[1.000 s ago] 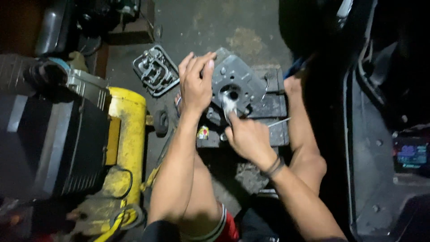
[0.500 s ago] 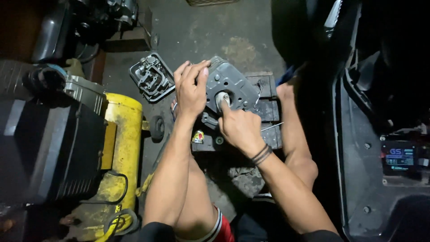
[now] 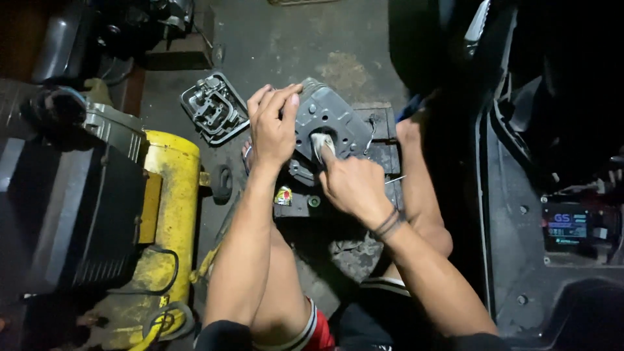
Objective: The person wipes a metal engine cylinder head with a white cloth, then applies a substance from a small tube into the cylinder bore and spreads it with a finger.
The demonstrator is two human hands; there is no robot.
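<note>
Left hand (image 3: 273, 127) grips the grey engine part (image 3: 328, 120) beside the right hand (image 3: 351, 185) pressing a white cloth (image 3: 322, 143) into it.

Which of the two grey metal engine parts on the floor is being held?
The larger one, right of the smaller ribbed part: the left hand grips its edge and the right hand presses a cloth into it.
</note>
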